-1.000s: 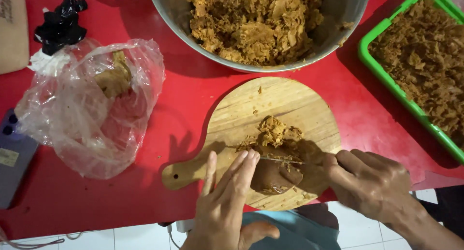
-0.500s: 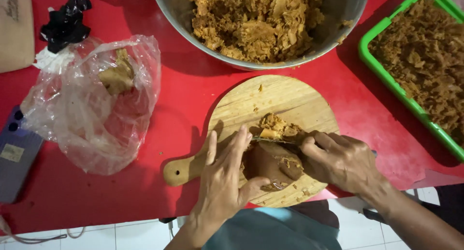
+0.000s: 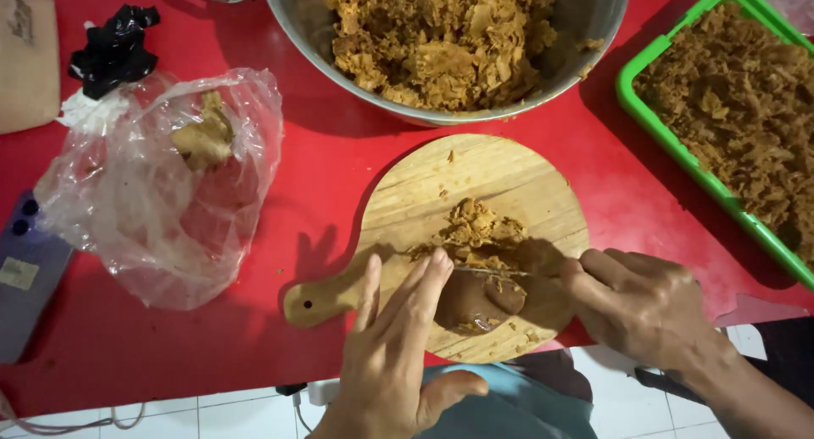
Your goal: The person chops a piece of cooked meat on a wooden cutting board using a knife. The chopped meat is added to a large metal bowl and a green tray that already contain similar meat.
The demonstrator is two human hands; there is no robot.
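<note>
A round wooden cutting board [image 3: 500, 180] with a short handle lies on the red table [image 3: 322, 176]. On it sits a dark brown block [image 3: 471, 301] with a heap of brown shavings [image 3: 479, 229] beyond it. My left hand [image 3: 394, 350] rests its straight fingers on the block's left side. My right hand [image 3: 640, 303] grips a knife [image 3: 496, 272], whose thin blade lies across the top of the block.
A large metal bowl [image 3: 593, 32] of brown shavings stands behind the board. A green tray [image 3: 670, 142] with more shavings is at the right. A clear plastic bag [image 3: 161, 201] holding a brown lump lies left, beside a black wad [image 3: 114, 49] and a blue-grey phone [image 3: 25, 269].
My right hand has pulled back to the right with the knife. The left hand has slid slightly toward me, its fingers still on the block.
</note>
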